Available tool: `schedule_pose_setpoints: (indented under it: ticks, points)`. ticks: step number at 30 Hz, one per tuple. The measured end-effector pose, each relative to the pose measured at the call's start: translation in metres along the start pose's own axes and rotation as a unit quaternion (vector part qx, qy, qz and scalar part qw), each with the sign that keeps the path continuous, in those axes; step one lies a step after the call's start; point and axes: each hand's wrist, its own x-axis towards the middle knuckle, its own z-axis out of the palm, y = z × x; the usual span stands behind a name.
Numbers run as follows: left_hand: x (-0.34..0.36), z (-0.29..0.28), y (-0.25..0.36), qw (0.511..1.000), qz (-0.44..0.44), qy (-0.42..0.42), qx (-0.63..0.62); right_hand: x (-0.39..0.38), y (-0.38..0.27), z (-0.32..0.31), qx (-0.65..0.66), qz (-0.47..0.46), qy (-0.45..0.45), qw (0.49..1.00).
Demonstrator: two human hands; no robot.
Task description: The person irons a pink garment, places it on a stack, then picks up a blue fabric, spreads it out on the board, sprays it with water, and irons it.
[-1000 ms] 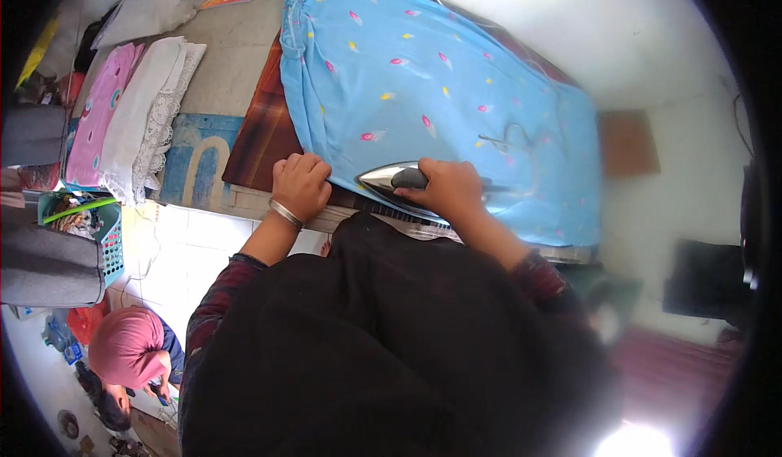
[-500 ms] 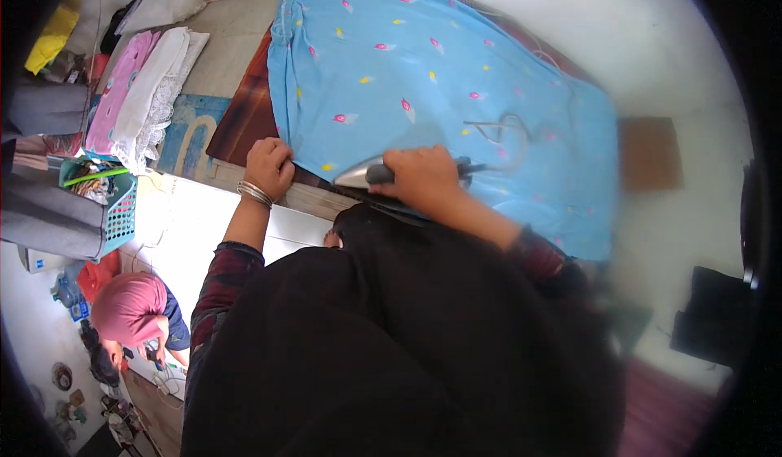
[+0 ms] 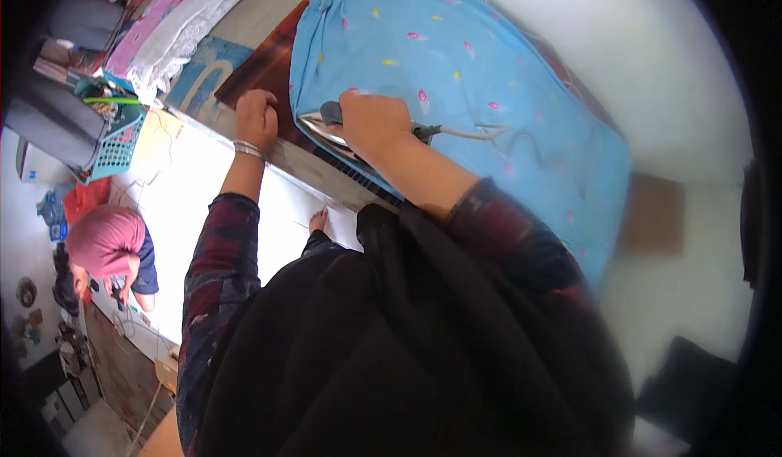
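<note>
My right hand is wrapped round the dark handle of a clothes iron. The iron's pale metal tip points left, at the near left edge of a light blue cloth with small pink and yellow prints. From its rear, a grey cord runs over the fabric. To the left, my left hand rests with curled fingers on the near edge of a dark red-brown cloth, apart from the blue one. Nothing shows in those fingers, and a bangle circles the wrist.
Folded pink and white cloths lie at the far left of the table. Below them stands a turquoise basket. A person in a pink top crouches on the floor at left. A white wall borders the right.
The iron has moved left and farther along the blue cloth's edge with my right hand. My left hand now sits farther from the blue cloth's corner. The view has shifted.
</note>
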Motion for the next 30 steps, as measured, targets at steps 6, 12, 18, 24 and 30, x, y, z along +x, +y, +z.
schedule_pose_setpoints:
  ticks: [6, 12, 18, 24, 30]
  points:
    - [-0.003, -0.007, 0.000, 0.995, -0.051, 0.075, 0.046, -0.063, 0.038, -0.001, -0.018, -0.050, -0.014, 0.999]
    - [0.014, 0.008, 0.073, 0.997, 0.015, -0.040, 0.058, -0.090, 0.193, -0.044, -0.020, 0.156, 0.014, 0.988]
    - [0.008, 0.037, 0.142, 0.943, 0.042, -0.283, 0.169, -0.151, 0.273, -0.042, -0.036, 0.294, 0.072, 0.952]
    - [0.014, 0.063, 0.163, 0.897, -0.021, -0.391, 0.207, -0.222, 0.184, -0.021, -0.018, 0.124, 0.008, 0.992]
    - [0.031, 0.084, 0.153, 0.886, -0.029, -0.409, 0.216, -0.220, 0.196, -0.018, -0.003, 0.226, 0.038, 0.973]
